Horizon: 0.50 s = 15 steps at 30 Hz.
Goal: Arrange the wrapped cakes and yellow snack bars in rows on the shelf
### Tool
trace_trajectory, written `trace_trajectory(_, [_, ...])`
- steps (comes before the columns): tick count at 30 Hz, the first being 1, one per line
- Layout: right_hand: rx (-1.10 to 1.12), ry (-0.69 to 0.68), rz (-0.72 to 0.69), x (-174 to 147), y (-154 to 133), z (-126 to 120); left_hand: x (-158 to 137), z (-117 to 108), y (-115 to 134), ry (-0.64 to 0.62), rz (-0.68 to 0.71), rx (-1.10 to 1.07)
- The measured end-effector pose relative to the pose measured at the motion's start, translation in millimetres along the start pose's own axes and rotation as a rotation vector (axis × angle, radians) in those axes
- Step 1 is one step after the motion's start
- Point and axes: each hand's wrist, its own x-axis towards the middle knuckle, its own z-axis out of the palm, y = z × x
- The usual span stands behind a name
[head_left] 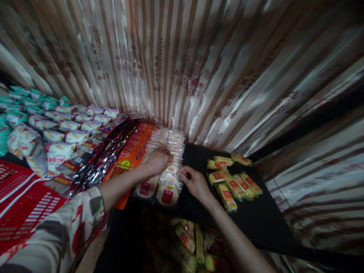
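Observation:
Two rows of round, flat pale cakes in clear wrappers (167, 189) overlap on the black tabletop, their front packets showing red labels. My left hand (159, 160) lies over the rows, its fingers curled down and closed on a packet in the right row. What exactly sits under those fingertips is partly hidden. At the right edge of the same row, my right hand (196, 182) pinches a wrapper's edge between thumb and forefinger. Left of the cakes, orange printed packets (142, 138) lie beside them.
Yellow-and-orange packets (226, 197) are scattered on the black table (256, 220) to the right. Similar yellow packets (186, 239) lie lower down in front. White packets (76, 135), green packets (17, 116) and a red basket (36, 216) are at left. Striped sheeting (182, 57) hangs behind.

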Motion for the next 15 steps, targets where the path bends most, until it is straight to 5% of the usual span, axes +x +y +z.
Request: trace_trajectory(15, [-0.213, 0.138, -0.065, 3.9, -3.7, 9.0, -12.5, -3.5, 0.5, 0.114, 0.033, -0.067])
